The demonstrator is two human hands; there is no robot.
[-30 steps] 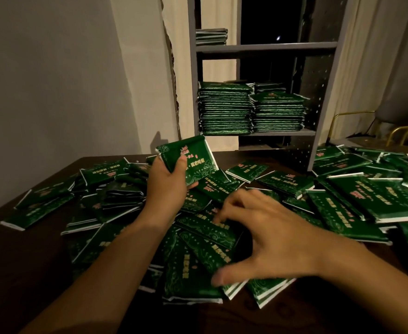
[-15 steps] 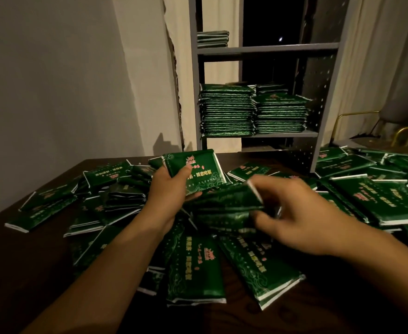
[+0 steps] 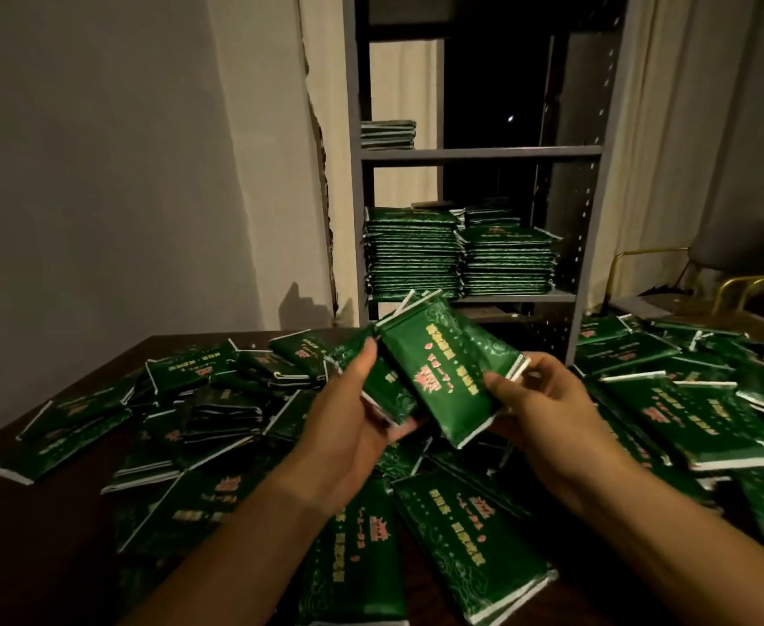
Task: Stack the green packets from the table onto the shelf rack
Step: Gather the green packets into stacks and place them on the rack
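Note:
Many green packets (image 3: 199, 426) lie scattered over the dark table (image 3: 32, 535). My left hand (image 3: 348, 426) grips a small bunch of green packets (image 3: 387, 390) above the pile. My right hand (image 3: 538, 408) pinches another green packet (image 3: 448, 372) by its right end and holds it tilted on top of that bunch. Behind the table stands the grey shelf rack (image 3: 479, 152). Two tall stacks of packets (image 3: 457, 255) fill its lower shelf, and a short stack (image 3: 388, 134) sits on the shelf above.
A wall is to the left, with a torn edge beside the rack. Pale curtains hang behind and to the right of the rack. Chairs with gold frames (image 3: 732, 282) stand at the far right. More packets (image 3: 705, 399) cover the table's right side.
My right hand picked a packet out of the pile and lifted it up against the packets in my left hand. Both hands rose above the table, and the view tilted up.

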